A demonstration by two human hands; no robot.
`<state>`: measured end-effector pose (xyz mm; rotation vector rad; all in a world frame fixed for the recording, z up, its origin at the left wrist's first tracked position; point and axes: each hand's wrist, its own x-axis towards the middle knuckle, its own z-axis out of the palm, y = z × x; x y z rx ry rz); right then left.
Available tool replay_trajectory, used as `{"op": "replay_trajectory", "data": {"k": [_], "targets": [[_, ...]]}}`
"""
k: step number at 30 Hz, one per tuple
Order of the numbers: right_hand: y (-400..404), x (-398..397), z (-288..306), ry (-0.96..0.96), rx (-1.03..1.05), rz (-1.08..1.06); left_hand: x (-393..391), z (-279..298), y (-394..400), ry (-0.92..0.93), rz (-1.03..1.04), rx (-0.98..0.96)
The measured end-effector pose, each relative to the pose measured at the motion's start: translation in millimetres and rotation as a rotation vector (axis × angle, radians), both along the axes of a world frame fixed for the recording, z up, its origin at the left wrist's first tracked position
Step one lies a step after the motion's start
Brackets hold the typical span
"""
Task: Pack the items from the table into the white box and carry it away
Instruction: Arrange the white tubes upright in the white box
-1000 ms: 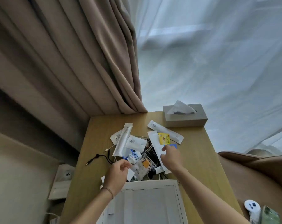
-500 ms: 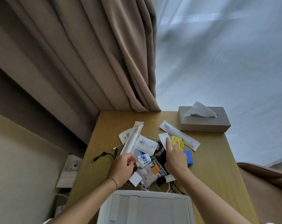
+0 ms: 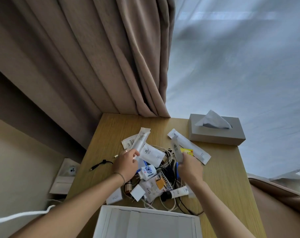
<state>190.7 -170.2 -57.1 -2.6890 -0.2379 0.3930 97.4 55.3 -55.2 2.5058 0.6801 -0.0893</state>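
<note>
A pile of small items lies mid-table: white sachets (image 3: pixel 152 154), a white plug with a blue logo (image 3: pixel 147 172), a black-capped tube (image 3: pixel 175 194), a yellow sachet (image 3: pixel 187 151), a patterned pouch (image 3: pixel 152 186) and tangled cables. My left hand (image 3: pixel 126 164) pinches the lower end of a long white sachet (image 3: pixel 142 139) at the pile's left. Over the pile's right side, my right hand (image 3: pixel 190 167) grips a narrow white packet (image 3: pixel 175 148), lifted and blurred. The white box (image 3: pixel 145 210) stands open at the table's near edge, under my forearms.
A grey tissue box (image 3: pixel 216 134) sits at the table's far right corner. Another long white packet (image 3: pixel 190 149) lies beside it. A black cable (image 3: pixel 101 164) trails off the pile's left. Curtains hang behind the wooden table (image 3: pixel 223 177); a brown seat (image 3: pixel 279 200) is on the right.
My left hand moved up from the plug to the long white sachet's end. My right hand closed on the narrow white packet and raised it off the pile.
</note>
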Motion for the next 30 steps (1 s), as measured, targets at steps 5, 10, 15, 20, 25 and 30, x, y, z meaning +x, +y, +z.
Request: {"op": "replay_trajectory", "data": {"k": [5,10,15,20,25,30], "targets": [[-1,-9,26,0.242,0.579,-0.125,30,-17,2,0.077,0.046,0.124],[-5,-33,46,0.38,0.764,-0.187,47,-30,5,0.183,0.062,0.119],[-7,-52,57,0.458,0.839,-0.237,60,-32,8,0.175,0.065,0.165],[-10,-67,64,0.498,0.85,-0.281,64,-21,18,0.105,0.146,0.053],[-14,-84,78,0.514,0.872,-0.308,42,0,17,0.017,0.071,0.053],[-16,-105,89,0.518,0.854,-0.276,10,44,-7,-0.146,0.02,-0.103]]}}
